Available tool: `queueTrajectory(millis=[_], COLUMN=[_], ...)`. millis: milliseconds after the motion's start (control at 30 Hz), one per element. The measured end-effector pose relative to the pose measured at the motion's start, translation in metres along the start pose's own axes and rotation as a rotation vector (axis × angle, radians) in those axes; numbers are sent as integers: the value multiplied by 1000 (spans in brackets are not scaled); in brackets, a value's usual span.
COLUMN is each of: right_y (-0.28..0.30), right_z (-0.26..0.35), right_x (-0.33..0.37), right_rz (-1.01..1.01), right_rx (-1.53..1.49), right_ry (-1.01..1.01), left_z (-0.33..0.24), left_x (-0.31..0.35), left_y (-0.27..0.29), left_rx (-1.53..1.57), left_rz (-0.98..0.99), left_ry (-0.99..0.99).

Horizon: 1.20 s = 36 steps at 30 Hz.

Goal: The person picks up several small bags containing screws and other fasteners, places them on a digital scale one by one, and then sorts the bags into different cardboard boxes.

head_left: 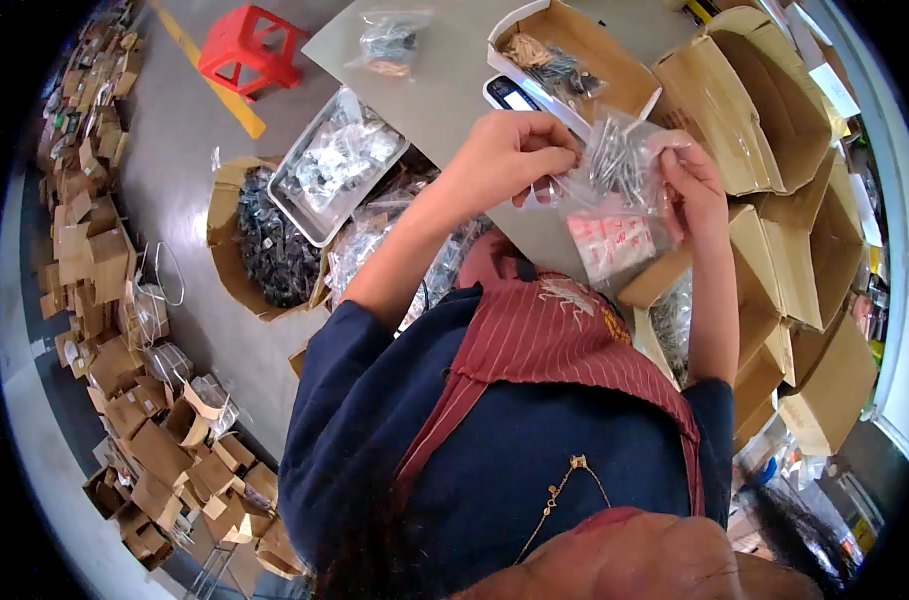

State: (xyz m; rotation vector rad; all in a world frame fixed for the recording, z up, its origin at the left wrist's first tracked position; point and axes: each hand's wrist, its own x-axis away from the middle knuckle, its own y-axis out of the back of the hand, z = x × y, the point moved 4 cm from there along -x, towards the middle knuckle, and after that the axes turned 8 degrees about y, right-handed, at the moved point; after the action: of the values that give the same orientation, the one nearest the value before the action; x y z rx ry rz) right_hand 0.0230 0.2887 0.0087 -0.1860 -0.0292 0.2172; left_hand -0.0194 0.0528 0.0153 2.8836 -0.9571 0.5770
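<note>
Between my hands, over the table's near edge, is a clear plastic bag of long silvery screws or nails (619,165). My left hand (519,150) is closed in a pinch at the bag's left edge. Fingers of my right hand (692,185) are closed on its right side. Just below the bag lies a clear packet with white contents and red print (610,243). Beyond my left hand, a small device with a lit screen (514,97) is partly covered. Behind it, an open cardboard tray (629,75) holds small metal and tan parts.
Another filled plastic bag (390,45) lies on the grey table (444,60). To the left are a metal tray of bagged parts (316,232), a carton of dark parts (224,215) and a red stool (236,50). Open cardboard boxes (744,120) crowd the right side.
</note>
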Motion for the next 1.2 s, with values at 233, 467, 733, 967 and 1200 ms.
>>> queueTrajectory(millis=[233, 467, 733, 967, 1200], right_y=[5, 6, 2, -12, -53], right_z=[4, 8, 13, 44, 23], right_x=[4, 6, 9, 17, 25], right_rz=[-252, -259, -346, 239, 403], right_rx=[-205, -229, -304, 542, 1393], right_ry=[63, 90, 120, 189, 405], left_z=[-5, -9, -7, -3, 1], left_x=[3, 5, 5, 4, 13], left_y=[-8, -12, -15, -10, -28], left_rx=[-13, -8, 50, -26, -755], left_rz=[15, 50, 61, 56, -337], left_ry=[-17, 3, 23, -10, -335])
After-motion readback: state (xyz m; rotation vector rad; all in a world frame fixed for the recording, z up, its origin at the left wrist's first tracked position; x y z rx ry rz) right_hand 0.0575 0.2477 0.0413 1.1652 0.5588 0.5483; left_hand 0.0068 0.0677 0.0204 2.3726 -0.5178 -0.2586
